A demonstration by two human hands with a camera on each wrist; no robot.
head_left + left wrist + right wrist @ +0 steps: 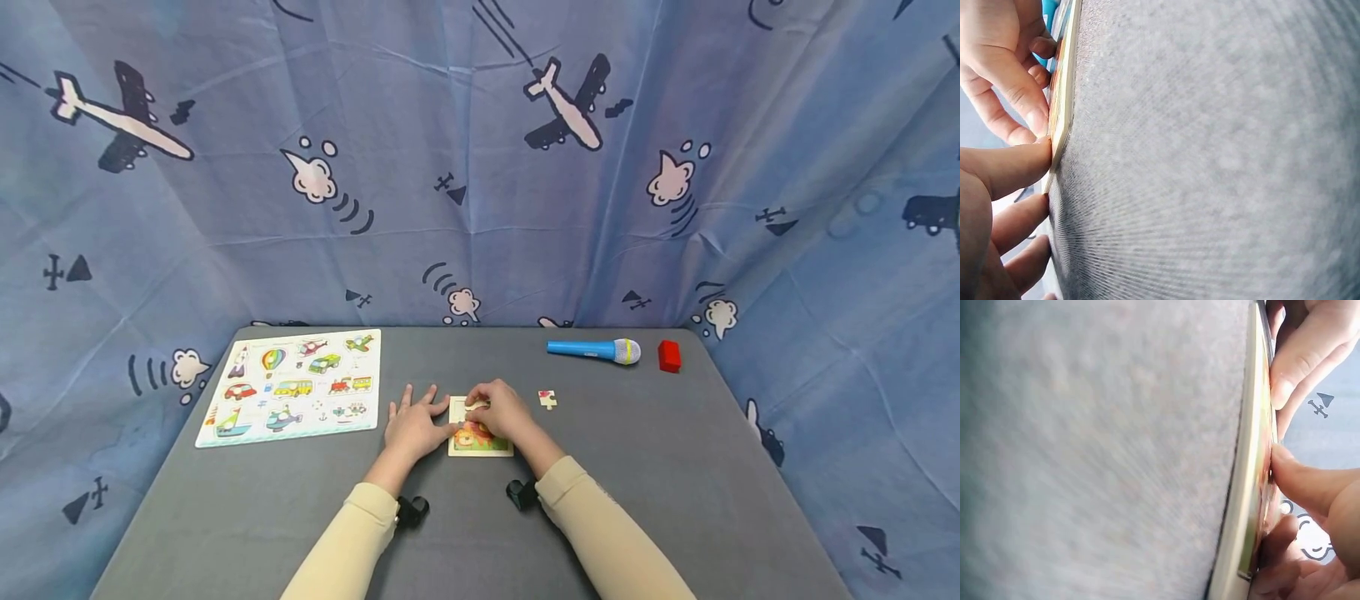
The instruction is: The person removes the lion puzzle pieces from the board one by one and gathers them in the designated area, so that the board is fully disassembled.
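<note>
A small wooden jigsaw puzzle with a pale frame and a colourful animal picture lies flat on the grey table. My left hand is spread on the table at its left, the thumb touching the puzzle's left edge. Over the upper part of the puzzle, my right hand has its fingers bent and seems to pinch a puzzle piece between thumb and fingers, mostly hidden. In the right wrist view the right thumb is against the picture surface. A loose puzzle piece lies right of the puzzle.
A white board with vehicle pictures lies on the left. Towards the back right are a blue toy microphone and a red block. A blue curtain with printed planes hangs behind the grey table.
</note>
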